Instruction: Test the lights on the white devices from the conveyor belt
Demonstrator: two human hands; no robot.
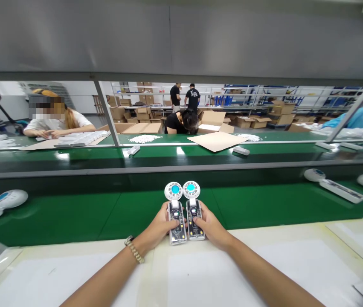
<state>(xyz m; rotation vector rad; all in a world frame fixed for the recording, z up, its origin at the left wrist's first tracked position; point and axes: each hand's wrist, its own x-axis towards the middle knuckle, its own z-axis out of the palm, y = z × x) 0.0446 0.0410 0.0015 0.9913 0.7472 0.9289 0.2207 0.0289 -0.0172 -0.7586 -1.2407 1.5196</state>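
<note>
Two white handheld devices with round heads and blue centres stand side by side in the middle of the head view, their circuit boards showing. My left hand [159, 226] is closed around the left device [177, 232], its thumb lying on the board. Around the right device [196, 230] my right hand [212, 226] is wrapped, thumb also on the board. The round heads point away from me and nearly touch. Both devices are held over the front edge of the green belt [136, 213], close to the white worktop [200, 273].
Similar devices lie on the belt at the left [11, 198] and right [344, 190]. Beyond a grey rail [72, 172], a second belt carries white parts [144, 138] and cardboard [215, 141]. Several people are across it. A grey panel [168, 42] hangs overhead.
</note>
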